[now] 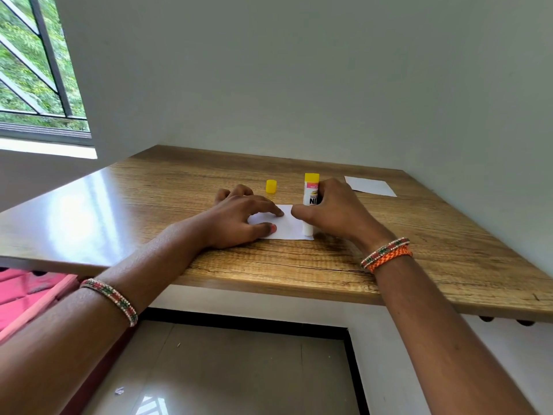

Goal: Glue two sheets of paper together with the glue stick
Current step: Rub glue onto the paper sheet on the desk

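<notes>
Pale walls close in a corner where a wood-grain laminate surface [179, 187] juts out, glossy enough to throw back light from the barred window [36, 70] at the left.

On it, the right hand [332, 214] has its fingers curled round the glue stick [310, 202], holding it upright with the uncapped white end pressed down on the near sheet of paper [288, 227], close to that sheet's right edge; this looks like the gluing stroke itself. The left hand [239, 217] lies on the same sheet with its fingers spread and fairly straight, thumb and forefinger pressing it flat, probably so the thin paper does not drag with the tacky stick.

The stick is a smooth plastic cylinder, white with a yellow base end uppermost and dark lettering. Its small yellow cap [271, 186] stands apart behind the left hand. The second sheet [369, 186], white and flat, waits well off to the right near the wall, apparently kept clear of the glue until needed.

Beaded bangles [386, 254] ring both wrists.
</notes>
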### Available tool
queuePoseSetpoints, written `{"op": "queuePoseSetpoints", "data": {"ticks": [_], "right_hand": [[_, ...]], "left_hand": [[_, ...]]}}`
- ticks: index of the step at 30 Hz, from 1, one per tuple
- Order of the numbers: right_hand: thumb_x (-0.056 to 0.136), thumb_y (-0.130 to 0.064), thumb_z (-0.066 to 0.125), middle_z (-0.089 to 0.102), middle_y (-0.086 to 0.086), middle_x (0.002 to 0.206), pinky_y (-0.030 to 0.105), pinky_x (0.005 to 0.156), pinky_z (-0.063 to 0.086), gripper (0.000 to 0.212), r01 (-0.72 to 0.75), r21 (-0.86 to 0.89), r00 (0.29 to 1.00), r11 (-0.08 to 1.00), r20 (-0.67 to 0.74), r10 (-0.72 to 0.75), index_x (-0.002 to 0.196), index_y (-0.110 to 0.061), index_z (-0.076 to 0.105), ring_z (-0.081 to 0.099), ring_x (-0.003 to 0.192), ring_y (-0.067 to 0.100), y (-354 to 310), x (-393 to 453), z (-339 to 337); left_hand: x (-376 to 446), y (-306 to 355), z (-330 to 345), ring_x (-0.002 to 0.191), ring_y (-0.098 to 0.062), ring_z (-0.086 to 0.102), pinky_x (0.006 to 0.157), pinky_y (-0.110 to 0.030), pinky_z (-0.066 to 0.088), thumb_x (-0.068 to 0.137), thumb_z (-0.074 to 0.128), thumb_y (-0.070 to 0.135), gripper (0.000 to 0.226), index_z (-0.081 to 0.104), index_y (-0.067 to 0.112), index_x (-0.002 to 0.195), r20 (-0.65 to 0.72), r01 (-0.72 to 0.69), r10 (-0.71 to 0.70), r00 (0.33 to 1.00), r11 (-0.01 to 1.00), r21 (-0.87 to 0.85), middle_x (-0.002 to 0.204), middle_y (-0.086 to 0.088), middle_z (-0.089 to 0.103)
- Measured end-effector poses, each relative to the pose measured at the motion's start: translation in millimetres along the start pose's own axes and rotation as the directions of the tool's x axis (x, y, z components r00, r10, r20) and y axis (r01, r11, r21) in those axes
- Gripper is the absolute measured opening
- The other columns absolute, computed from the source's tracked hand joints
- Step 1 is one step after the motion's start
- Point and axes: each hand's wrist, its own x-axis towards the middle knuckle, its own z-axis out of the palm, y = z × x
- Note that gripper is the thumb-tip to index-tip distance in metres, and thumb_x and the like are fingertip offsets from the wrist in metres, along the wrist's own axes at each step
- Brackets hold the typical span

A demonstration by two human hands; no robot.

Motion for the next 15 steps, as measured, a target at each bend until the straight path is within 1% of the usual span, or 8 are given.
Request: {"op": "queuePoseSetpoints", "data": {"ticks": [5,6,7,8,10,12,13,15], "right_hand": [[0.078,-0.028,0.069,0.052,-0.003,0.064,0.023,0.05,0.033,0.027,-0.029,0.015,0.998,0.999,0.062,0.028,0.061,-0.021,0.049,0.047,0.057,0.009,-2,-3,-2],[0.078,-0.027,0.069,0.054,-0.002,0.064,0.023,0.051,0.034,0.026,-0.025,0.043,0.999,0.999,0.043,0.023,0.061,-0.02,0.05,0.048,0.057,0.01,-3,-3,-2],[0.078,-0.025,0.069,0.057,0.0,0.065,0.024,0.053,0.038,0.023,-0.012,0.104,1.0,0.995,-0.019,0.014,0.062,-0.017,0.054,0.05,0.057,0.011,-3,-2,-2],[0.078,-0.023,0.068,0.059,0.003,0.065,0.027,0.055,0.041,0.02,0.006,0.187,0.992,0.982,-0.121,0.017,0.064,-0.013,0.057,0.052,0.057,0.013,-3,0,-2],[0.077,-0.02,0.067,0.058,0.002,0.06,0.027,0.055,0.042,0.018,0.056,0.322,0.937,0.945,-0.344,0.062,0.065,-0.01,0.059,0.052,0.053,0.01,-1,5,-5],[0.077,-0.022,0.067,0.054,-0.004,0.055,0.023,0.051,0.04,0.022,0.072,0.312,0.869,0.947,-0.485,0.093,0.061,-0.015,0.055,0.051,0.047,0.003,4,10,-7],[0.077,-0.024,0.066,0.054,-0.006,0.053,0.022,0.05,0.039,0.023,0.069,0.27,0.851,0.96,-0.519,0.085,0.059,-0.017,0.053,0.051,0.046,0.003,6,12,-7],[0.076,-0.026,0.066,0.057,-0.003,0.054,0.026,0.05,0.042,0.022,0.06,0.179,0.848,0.982,-0.527,0.044,0.06,-0.015,0.055,0.055,0.05,0.009,10,15,-4]], "left_hand": [[1,-1,1,0.133,-0.014,0.018,0.095,-0.033,0.008,0.077,0.032,0.056,0.056,0.046,0.043,0.129,-0.008,-0.005,0.005,1.0,1.0,-0.002,0.142,0.016,0.041],[1,-1,1,0.133,-0.014,0.018,0.094,-0.033,0.008,0.077,0.033,0.056,0.056,0.046,0.042,0.129,-0.012,-0.008,0.008,1.0,1.0,0.001,0.142,0.015,0.041],[1,-2,1,0.132,-0.015,0.018,0.094,-0.033,0.009,0.077,0.033,0.056,0.056,0.047,0.041,0.129,-0.014,-0.011,0.011,1.0,1.0,0.009,0.141,0.014,0.041],[1,-2,0,0.132,-0.015,0.019,0.094,-0.033,0.01,0.077,0.033,0.057,0.056,0.047,0.04,0.128,-0.013,-0.015,0.016,1.0,1.0,0.018,0.139,0.013,0.042],[2,-4,2,0.128,-0.014,0.022,0.094,-0.033,0.011,0.077,0.033,0.059,0.055,0.049,0.04,0.126,-0.021,-0.02,0.02,1.0,0.999,0.033,0.132,0.009,0.044],[2,-5,3,0.124,-0.013,0.027,0.094,-0.033,0.013,0.078,0.027,0.065,0.056,0.053,0.038,0.12,-0.061,-0.017,0.018,0.998,1.0,0.023,0.122,0.008,0.047],[1,-6,3,0.123,-0.012,0.028,0.094,-0.033,0.015,0.079,0.023,0.066,0.059,0.054,0.037,0.119,-0.111,-0.025,0.026,0.993,1.0,0.008,0.12,0.008,0.048],[0,-4,3,0.124,-0.01,0.028,0.096,-0.032,0.017,0.084,0.022,0.06,0.058,0.053,0.03,0.123,-0.251,-0.078,0.071,0.965,0.997,-0.017,0.123,0.008,0.049]]}}
